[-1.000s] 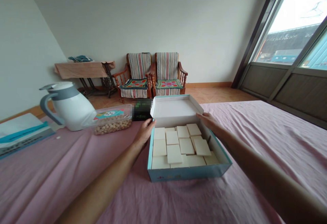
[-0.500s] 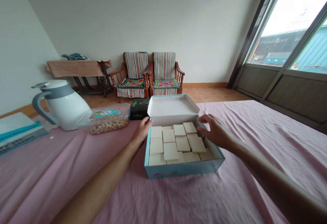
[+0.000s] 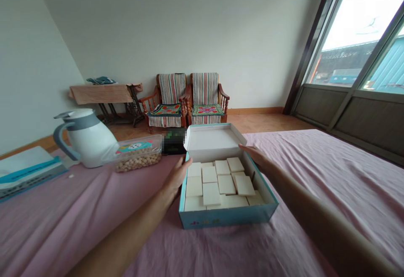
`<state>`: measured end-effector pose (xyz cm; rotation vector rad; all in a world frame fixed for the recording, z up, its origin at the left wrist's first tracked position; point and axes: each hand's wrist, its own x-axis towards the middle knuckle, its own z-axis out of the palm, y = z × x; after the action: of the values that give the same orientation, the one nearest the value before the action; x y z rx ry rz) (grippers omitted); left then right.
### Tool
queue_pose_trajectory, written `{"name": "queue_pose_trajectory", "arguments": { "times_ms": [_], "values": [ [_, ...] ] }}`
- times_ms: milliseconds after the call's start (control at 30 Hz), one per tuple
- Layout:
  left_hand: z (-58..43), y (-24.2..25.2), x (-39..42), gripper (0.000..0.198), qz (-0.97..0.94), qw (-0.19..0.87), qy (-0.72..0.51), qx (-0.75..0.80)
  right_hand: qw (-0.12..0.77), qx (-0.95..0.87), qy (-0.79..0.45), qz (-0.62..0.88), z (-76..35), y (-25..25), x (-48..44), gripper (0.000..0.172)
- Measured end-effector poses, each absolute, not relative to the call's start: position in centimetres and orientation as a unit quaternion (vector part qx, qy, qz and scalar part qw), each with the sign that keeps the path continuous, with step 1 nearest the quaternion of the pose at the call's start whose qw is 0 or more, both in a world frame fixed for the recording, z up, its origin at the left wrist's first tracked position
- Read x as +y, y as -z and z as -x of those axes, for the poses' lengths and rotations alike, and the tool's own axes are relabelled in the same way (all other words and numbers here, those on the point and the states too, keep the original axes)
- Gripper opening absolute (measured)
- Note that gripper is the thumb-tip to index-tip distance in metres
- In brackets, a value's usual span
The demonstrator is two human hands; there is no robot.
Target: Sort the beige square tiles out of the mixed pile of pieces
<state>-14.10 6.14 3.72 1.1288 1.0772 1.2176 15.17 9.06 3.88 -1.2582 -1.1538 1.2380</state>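
A light-blue cardboard box [image 3: 227, 218] stands with its lid [image 3: 214, 137] tilted up at the back. Inside lie many square cream-coloured tiles [image 3: 211, 193], in overlapping layers. My left hand [image 3: 178, 176] grips the box's left wall near the back, thumb over the rim and fingers mostly hidden outside. At the right rear corner, my right hand [image 3: 257, 157] holds the side wall, fingers reaching forward to the lid's hinge. Its thumb cannot be clearly made out. No tile is visible in either hand.
Left of the box are a plastic tub of peanuts [image 3: 139, 161], a dark, partly blurred box [image 3: 174, 142], a white-and-grey jug [image 3: 91, 140] and a blue-and-white box [image 3: 31, 174]. A wrinkled pink cloth [image 3: 315, 176] covers the table. Two wooden armchairs [image 3: 205, 96] stand beyond.
My right hand has come down from above the tiles onto the box's right rear wall. My left hand stays at the left wall. The whole view has shifted slightly.
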Motion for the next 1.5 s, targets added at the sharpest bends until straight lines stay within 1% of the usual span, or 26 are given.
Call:
{"name": "queue_pose_trajectory", "arguments": {
  "times_ms": [100, 167, 433, 600, 733, 900, 1067, 1200, 1300, 1400, 1433, 1467, 1500],
  "values": [
    [14.0, -4.0, 3.4, 0.046, -0.446, 0.588, -0.49, 0.464, 0.51, -0.44, -0.51, 0.535, -14.7, -3.7, 9.7, 0.024],
    [13.9, -4.4, 2.4, 0.044, -0.435, 0.594, -0.484, 0.473, 0.519, -0.429, -0.496, 0.548, -14.5, -3.8, 10.1, 0.021],
    [13.6, -4.8, 2.5, 0.053, -0.464, 0.556, -0.45, 0.522, 0.53, -0.429, -0.485, 0.547, -14.7, -5.5, 8.1, 0.023],
    [12.3, -5.2, 3.9, 0.06, -0.522, 0.54, -0.455, 0.478, 0.584, -0.408, -0.467, 0.524, -16.4, -6.8, 7.4, 0.023],
    [10.1, -5.9, 7.6, 0.064, -0.569, 0.512, -0.471, 0.438, 0.648, -0.38, -0.412, 0.515, -18.5, -8.1, 8.5, 0.027],
    [7.3, -6.1, 13.0, 0.067, -0.629, 0.453, -0.49, 0.399, 0.717, -0.383, -0.311, 0.493, -20.4, -9.2, 10.6, 0.041],
    [6.0, -5.9, 15.8, 0.066, -0.678, 0.378, -0.506, 0.376, 0.745, -0.407, -0.222, 0.48, -20.8, -9.2, 12.6, 0.049],
    [5.8, -5.8, 16.5, 0.065, -0.704, 0.304, -0.519, 0.377, 0.735, -0.424, -0.184, 0.496, -20.8, -9.1, 13.0, 0.055],
    [5.5, -5.7, 16.0, 0.068, -0.698, 0.24, -0.544, 0.398, 0.732, -0.434, -0.169, 0.498, -20.7, -9.2, 12.8, 0.056],
    [4.8, -5.8, 13.8, 0.068, -0.71, 0.125, -0.565, 0.402, 0.732, -0.438, -0.164, 0.496, -20.6, -9.4, 12.6, 0.057],
    [4.4, -5.8, 12.8, 0.065, -0.737, 0.067, -0.548, 0.389, 0.731, -0.438, -0.164, 0.497, -20.5, -9.4, 12.5, 0.057],
    [3.8, -5.8, 11.8, 0.061, -0.779, 0.011, -0.508, 0.367, 0.729, -0.437, -0.165, 0.5, -20.5, -9.4, 12.4, 0.056],
    [3.2, -5.7, 10.7, 0.056, -0.821, -0.02, -0.45, 0.351, 0.729, -0.436, -0.164, 0.502, -20.4, -9.5, 12.3, 0.056]
  ]
}}
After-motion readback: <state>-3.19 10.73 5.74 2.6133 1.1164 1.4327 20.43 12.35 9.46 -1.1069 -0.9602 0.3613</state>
